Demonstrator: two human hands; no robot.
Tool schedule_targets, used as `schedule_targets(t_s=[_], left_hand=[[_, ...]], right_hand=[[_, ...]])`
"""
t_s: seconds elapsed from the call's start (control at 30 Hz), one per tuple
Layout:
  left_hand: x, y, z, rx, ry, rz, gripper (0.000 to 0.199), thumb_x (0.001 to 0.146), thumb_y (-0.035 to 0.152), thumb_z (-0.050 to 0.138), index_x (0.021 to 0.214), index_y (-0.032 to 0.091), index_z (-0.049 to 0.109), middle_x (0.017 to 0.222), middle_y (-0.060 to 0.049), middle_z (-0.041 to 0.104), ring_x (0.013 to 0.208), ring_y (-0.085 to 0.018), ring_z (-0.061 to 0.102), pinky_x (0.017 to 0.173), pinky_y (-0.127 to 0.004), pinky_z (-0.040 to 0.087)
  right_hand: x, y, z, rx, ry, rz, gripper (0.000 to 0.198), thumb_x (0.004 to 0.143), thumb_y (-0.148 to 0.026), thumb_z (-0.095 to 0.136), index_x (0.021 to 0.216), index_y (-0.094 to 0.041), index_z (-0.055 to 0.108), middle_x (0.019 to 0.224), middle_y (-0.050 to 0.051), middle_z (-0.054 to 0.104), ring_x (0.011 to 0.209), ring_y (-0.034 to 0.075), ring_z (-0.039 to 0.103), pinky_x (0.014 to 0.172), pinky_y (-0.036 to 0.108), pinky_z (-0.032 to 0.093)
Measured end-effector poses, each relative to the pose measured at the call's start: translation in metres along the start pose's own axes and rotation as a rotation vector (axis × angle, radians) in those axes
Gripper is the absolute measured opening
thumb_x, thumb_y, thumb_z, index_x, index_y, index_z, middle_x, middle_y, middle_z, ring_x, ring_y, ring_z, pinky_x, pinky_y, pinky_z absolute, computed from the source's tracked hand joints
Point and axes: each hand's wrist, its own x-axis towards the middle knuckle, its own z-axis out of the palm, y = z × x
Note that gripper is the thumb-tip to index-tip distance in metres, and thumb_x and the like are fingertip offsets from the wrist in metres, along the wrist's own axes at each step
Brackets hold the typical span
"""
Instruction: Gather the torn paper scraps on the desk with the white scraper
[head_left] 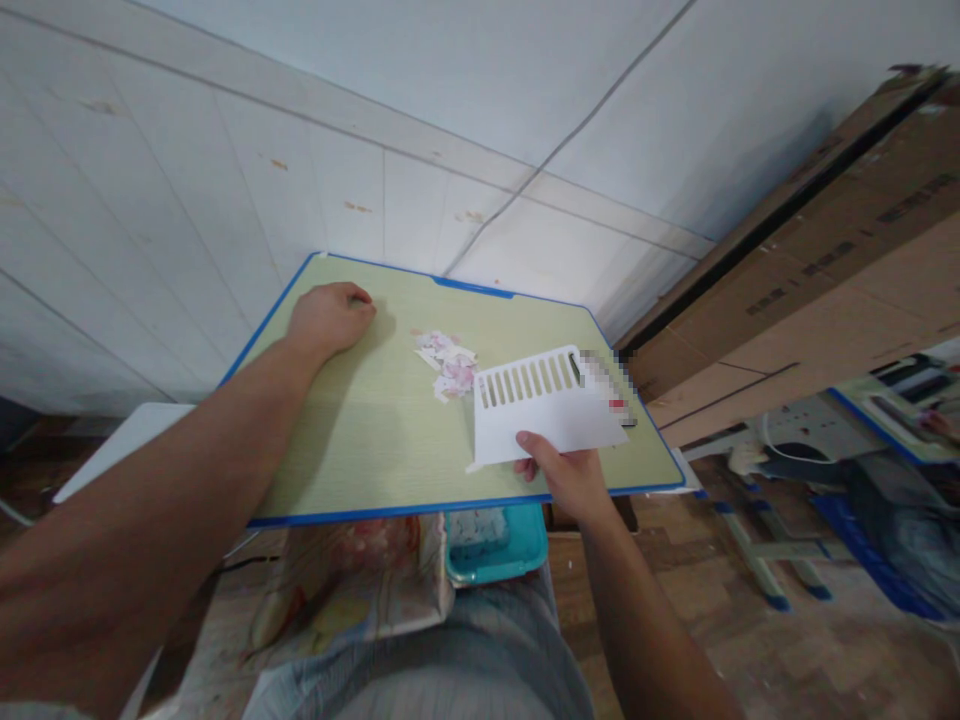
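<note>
My right hand grips the lower edge of a white slotted card, thumb on top and fingers beneath. A row of narrow upright slots runs along the card's far side, with the pale green tabletop showing through. Left of the card lies a loose heap of paper scraps, white and pinkish. Toward the table's far left corner my left hand rests with its fingers curled closed; whether anything small is in them is hidden. A blurred-out patch covers something beside the card's right end.
The green table has a blue rim and stands against a white wall. Large cardboard boxes lean at the right. Below the near edge is a turquoise basket. Another desk stands farther right, with a person's hand at it.
</note>
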Motion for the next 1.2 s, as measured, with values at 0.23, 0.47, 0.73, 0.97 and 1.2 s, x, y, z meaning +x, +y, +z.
schedule_targets(t_s=[0.23,0.47,0.73,0.97,1.2], left_hand=[[-0.0008,0.0018,-0.0006,-0.012,-0.005,-0.012,0.047,0.109,0.035,0.063,0.146,0.016,0.086,0.150,-0.013,0.085,0.131,-0.032,0.074,0.119,-0.042,0.058],[-0.0027,0.0026,-0.0006,-0.018,-0.007,-0.004,0.045,0.110,0.035,0.063,0.144,0.016,0.085,0.147,-0.013,0.086,0.131,-0.032,0.072,0.119,-0.042,0.056],[-0.0050,0.0045,-0.0029,-0.010,-0.019,-0.016,0.048,0.112,0.035,0.062,0.150,0.015,0.083,0.150,-0.013,0.085,0.136,-0.032,0.072,0.120,-0.042,0.055],[-0.0022,0.0019,-0.0009,-0.016,0.003,-0.005,0.045,0.110,0.035,0.064,0.144,0.017,0.086,0.149,-0.012,0.086,0.133,-0.033,0.074,0.118,-0.044,0.056],[0.0001,-0.0005,0.0010,-0.022,0.011,-0.008,0.044,0.109,0.036,0.064,0.142,0.018,0.086,0.143,-0.010,0.087,0.129,-0.031,0.072,0.115,-0.040,0.056]], right_hand=[[-0.0006,0.0042,-0.0042,0.137,0.057,0.009,0.032,0.080,-0.049,0.086,0.064,-0.027,0.067,0.053,0.002,0.067,0.047,0.020,0.060,0.049,0.034,0.055],[-0.0036,0.0072,-0.0013,0.174,0.055,0.067,0.026,0.072,-0.044,0.089,0.070,-0.024,0.073,0.055,0.002,0.070,0.046,0.019,0.061,0.046,0.032,0.052],[-0.0018,0.0028,-0.0034,0.190,0.050,0.068,0.025,0.069,-0.042,0.087,0.064,-0.025,0.069,0.050,0.000,0.066,0.043,0.017,0.056,0.043,0.030,0.049],[-0.0011,0.0059,-0.0029,0.209,0.056,0.105,0.024,0.064,-0.041,0.088,0.067,-0.025,0.070,0.054,0.001,0.069,0.043,0.018,0.058,0.041,0.030,0.049],[-0.0016,0.0067,-0.0033,0.188,0.006,0.057,0.026,0.072,-0.043,0.090,0.071,-0.025,0.072,0.055,0.000,0.070,0.045,0.018,0.059,0.046,0.031,0.051]])
